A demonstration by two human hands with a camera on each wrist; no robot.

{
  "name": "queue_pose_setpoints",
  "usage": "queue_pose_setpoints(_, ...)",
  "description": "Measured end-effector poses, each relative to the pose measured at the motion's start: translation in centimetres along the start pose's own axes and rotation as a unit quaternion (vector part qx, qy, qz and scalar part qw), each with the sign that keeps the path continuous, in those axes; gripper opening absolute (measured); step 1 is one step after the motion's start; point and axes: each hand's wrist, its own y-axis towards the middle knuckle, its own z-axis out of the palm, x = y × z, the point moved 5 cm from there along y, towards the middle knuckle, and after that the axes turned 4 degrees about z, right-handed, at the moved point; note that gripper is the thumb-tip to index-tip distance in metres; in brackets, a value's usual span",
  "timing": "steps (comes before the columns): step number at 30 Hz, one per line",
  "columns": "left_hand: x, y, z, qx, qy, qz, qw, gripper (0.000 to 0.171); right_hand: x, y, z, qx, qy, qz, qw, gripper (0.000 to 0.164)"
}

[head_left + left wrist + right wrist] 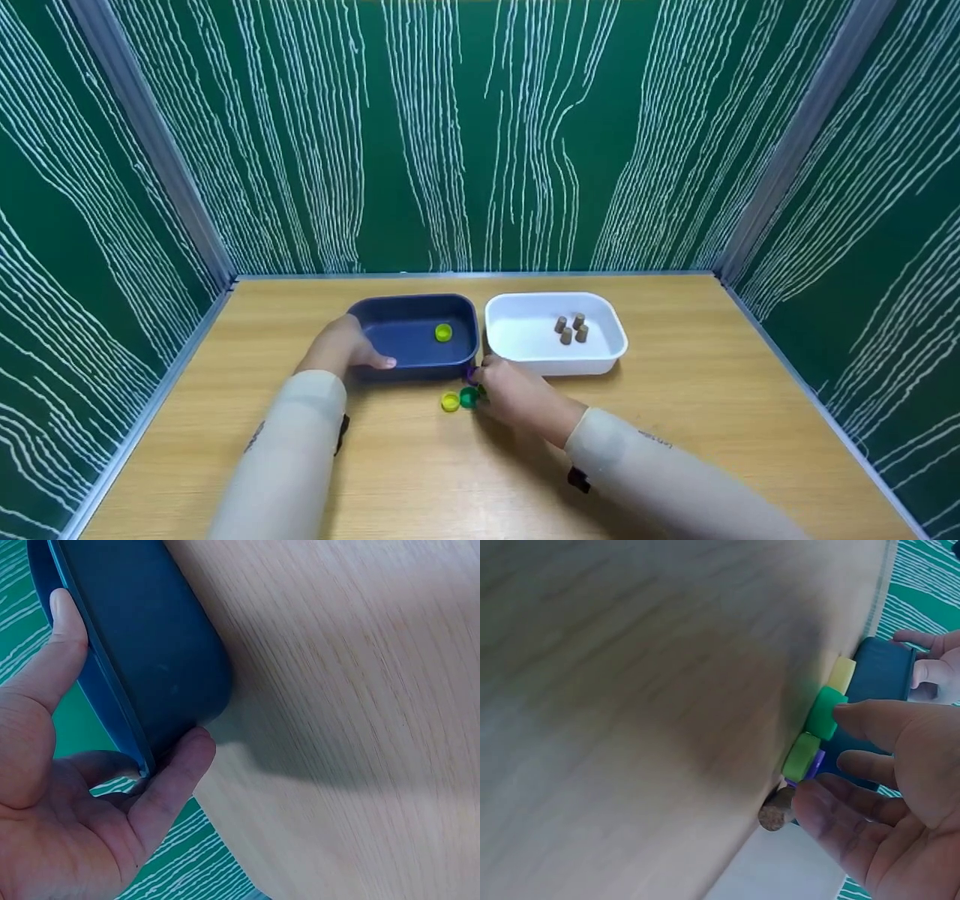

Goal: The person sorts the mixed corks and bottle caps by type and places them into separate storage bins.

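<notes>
My left hand (pixel 341 345) grips the left end of a dark blue tray (pixel 420 372), thumb over its front rim and fingers around the corner. Inside that tray lies a yellow bottle cap (pixel 443 332). In front of it on the table, a second yellow cap (pixel 450 401), a green cap (pixel 469 397), a light green cap (pixel 802 757) and a purple cap (pixel 817 763) sit close together. Over them reaches my right hand (pixel 517 394), thumb tip at the green cap and fingertips beside a cork (pixel 777 810). A gap separates thumb and fingers.
To the right of the blue tray stands a white tray (pixel 551 367) with several corks (pixel 566 336) upright in its right half. Green panels (pixel 465 150) with white wavy lines enclose the wooden table (pixel 420 480) at the back and both sides.
</notes>
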Motion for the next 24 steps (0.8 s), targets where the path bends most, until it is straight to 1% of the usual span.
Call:
queue_pose_setpoints(5, 0.06, -0.27, -0.08, 0.001, -0.010, 0.000, 0.9999, 0.124, 0.03, 0.16, 0.23, -0.025, -0.006, -0.018, 1.000, 0.018)
queue_pose_setpoints(9, 0.07, -0.31, -0.16, 0.004, 0.004, 0.002, 1.0000, 0.125, -0.05, 0.25, 0.43, -0.036, -0.006, -0.010, 0.999, 0.008)
queue_pose_setpoints(12, 0.03, -0.11, -0.09, 0.005, 0.015, 0.002, 0.9999, 0.125, -0.10, 0.29, 0.61, -0.029, -0.004, 0.005, 1.000, 0.006)
queue_pose_setpoints(17, 0.16, 0.19, -0.01, 0.002, 0.008, -0.003, 1.0000, 0.123, 0.15, 0.54, 0.83, -0.002, -0.004, 0.022, 1.000, 0.009)
queue_pose_setpoints(22, 0.23, 0.33, 0.08, 0.006, 0.008, -0.004, 0.9999, 0.124, 0.31, 0.69, 0.91, 0.010, -0.008, 0.031, 0.999, 0.009)
queue_pose_setpoints(24, 0.16, 0.32, 0.12, 0.007, 0.011, 0.000, 0.9999, 0.124, 0.22, 0.66, 0.97, 0.015, -0.006, 0.039, 0.999, 0.008)
